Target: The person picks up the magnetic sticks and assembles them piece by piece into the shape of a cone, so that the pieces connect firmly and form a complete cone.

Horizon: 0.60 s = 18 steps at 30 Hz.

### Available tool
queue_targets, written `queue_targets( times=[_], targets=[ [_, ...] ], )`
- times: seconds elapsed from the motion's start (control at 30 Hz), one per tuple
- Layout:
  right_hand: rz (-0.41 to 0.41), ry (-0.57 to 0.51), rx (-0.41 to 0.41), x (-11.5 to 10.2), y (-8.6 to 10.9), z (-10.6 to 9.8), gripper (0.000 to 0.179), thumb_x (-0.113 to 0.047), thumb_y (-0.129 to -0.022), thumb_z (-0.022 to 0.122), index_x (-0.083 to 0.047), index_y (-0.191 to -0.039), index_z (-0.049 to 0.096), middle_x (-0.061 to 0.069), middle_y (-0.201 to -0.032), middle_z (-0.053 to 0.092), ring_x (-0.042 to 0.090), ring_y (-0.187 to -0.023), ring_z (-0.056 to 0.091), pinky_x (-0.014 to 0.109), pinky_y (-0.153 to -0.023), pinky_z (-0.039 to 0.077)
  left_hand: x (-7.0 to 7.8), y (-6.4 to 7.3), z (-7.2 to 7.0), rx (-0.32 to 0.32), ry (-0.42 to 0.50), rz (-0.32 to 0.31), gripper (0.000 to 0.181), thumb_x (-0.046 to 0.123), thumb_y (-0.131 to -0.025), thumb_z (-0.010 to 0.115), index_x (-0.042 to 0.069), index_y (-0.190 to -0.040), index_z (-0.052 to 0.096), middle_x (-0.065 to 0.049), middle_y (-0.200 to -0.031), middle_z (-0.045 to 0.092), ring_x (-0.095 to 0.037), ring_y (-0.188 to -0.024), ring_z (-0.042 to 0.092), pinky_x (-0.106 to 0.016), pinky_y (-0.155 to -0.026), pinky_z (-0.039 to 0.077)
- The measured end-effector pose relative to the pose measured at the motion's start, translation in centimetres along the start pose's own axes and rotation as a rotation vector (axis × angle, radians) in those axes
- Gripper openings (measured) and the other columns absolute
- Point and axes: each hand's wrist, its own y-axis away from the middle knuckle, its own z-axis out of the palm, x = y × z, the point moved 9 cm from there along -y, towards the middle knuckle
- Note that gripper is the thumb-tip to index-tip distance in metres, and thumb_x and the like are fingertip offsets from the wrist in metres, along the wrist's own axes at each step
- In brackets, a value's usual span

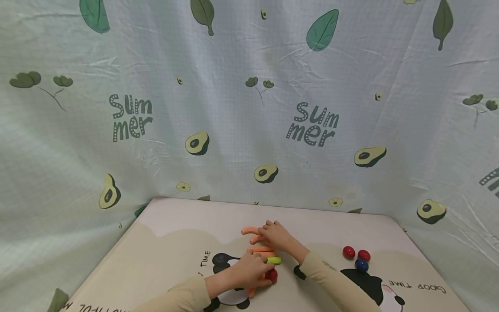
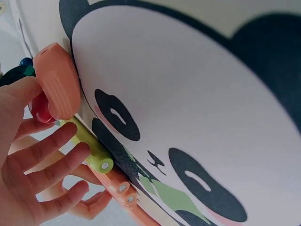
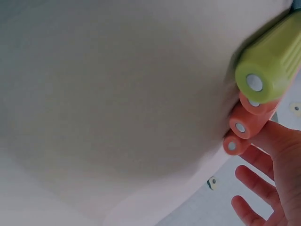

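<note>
My left hand (image 1: 249, 269) is over the panda print, with thumb and index finger on either side of a red ball (image 1: 272, 275). Against that ball lies a thick orange magnetic rod (image 2: 59, 82), the thumb tip right at its side; the other fingers spread loosely. A yellow-green magnetic rod (image 1: 274, 260) and two straight orange rods (image 1: 260, 249) lie side by side just beyond. Farther back, my right hand (image 1: 277, 236) pinches an orange rod (image 3: 233, 145) between thumb and index finger, its other fingers apart. Curved orange rods (image 1: 249, 230) show beside this hand, partly covered by it.
Two red balls (image 1: 348, 252) and a blue ball (image 1: 361, 264) sit together at the right of the table (image 1: 175, 216). A printed curtain (image 1: 234, 108) hangs behind the table's back edge and along the sides.
</note>
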Motion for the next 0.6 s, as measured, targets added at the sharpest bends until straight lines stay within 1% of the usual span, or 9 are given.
queue_targets(
  times=[0.1,0.17,0.23,0.3,0.37,0.47,0.6],
  targets=[
    [0.007,-0.004,-0.012,0.1,0.2,-0.1,0.033,-0.039,-0.083,0.058,-0.022,-0.110,0.058,-0.001,-0.076,0.061,0.012,-0.074,0.046,0.026,-0.065,0.036,-0.1,0.0,0.0,0.003,-0.019,-0.002,0.025,0.048,-0.080,0.058,0.024,-0.086,0.057,0.012,-0.064,0.046,-0.002,-0.057,0.037,-0.021,-0.056,0.023],
    [0.005,0.013,-0.019,0.2,0.3,-0.1,0.032,-0.038,-0.082,0.059,-0.022,-0.110,0.059,-0.001,-0.077,0.060,0.012,-0.073,0.045,0.026,-0.064,0.035,-0.1,0.0,0.0,0.009,-0.034,-0.002,0.027,0.049,-0.080,0.058,0.023,-0.085,0.057,0.011,-0.063,0.046,-0.002,-0.056,0.037,-0.021,-0.056,0.024],
    [0.009,0.016,-0.022,0.3,0.4,0.0,0.028,-0.037,-0.082,0.061,-0.023,-0.107,0.060,-0.001,-0.077,0.058,0.013,-0.073,0.045,0.026,-0.063,0.035,-0.1,0.1,0.0,0.020,-0.048,-0.005,0.028,0.049,-0.079,0.058,0.022,-0.084,0.057,0.011,-0.063,0.048,-0.003,-0.057,0.039,-0.022,-0.057,0.027],
    [0.021,0.020,-0.021,0.5,0.5,0.1,0.024,-0.034,-0.082,0.061,-0.023,-0.104,0.061,-0.001,-0.077,0.057,0.013,-0.073,0.046,0.028,-0.064,0.037,-0.2,0.1,-0.1,0.026,-0.055,-0.012,0.029,0.050,-0.079,0.058,0.022,-0.084,0.057,0.011,-0.063,0.049,-0.003,-0.057,0.041,-0.024,-0.059,0.029],
    [0.041,0.013,-0.017,0.9,0.6,0.2,0.020,-0.032,-0.082,0.061,-0.024,-0.101,0.062,-0.002,-0.076,0.057,0.013,-0.074,0.046,0.029,-0.066,0.037,-0.4,0.1,0.0,0.021,-0.049,-0.022,0.030,0.051,-0.079,0.057,0.022,-0.087,0.058,0.011,-0.065,0.049,-0.003,-0.059,0.043,-0.025,-0.060,0.031],
    [0.070,0.009,-0.008,1.3,0.8,0.3,0.015,-0.027,-0.083,0.060,-0.025,-0.098,0.062,-0.003,-0.076,0.057,0.013,-0.074,0.046,0.030,-0.067,0.037,-0.5,0.1,0.3,0.004,-0.024,-0.038,0.031,0.053,-0.079,0.056,0.023,-0.088,0.059,0.011,-0.065,0.047,-0.003,-0.059,0.042,-0.025,-0.062,0.031],
    [0.085,0.002,0.018,1.6,1.2,0.0,0.013,-0.025,-0.083,0.060,-0.023,-0.096,0.062,-0.002,-0.076,0.057,0.014,-0.075,0.047,0.032,-0.068,0.039,-0.6,0.2,0.3,0.002,-0.007,-0.025,0.030,0.051,-0.080,0.056,0.023,-0.088,0.060,0.011,-0.067,0.046,-0.002,-0.059,0.040,-0.022,-0.059,0.027]
  ],
)
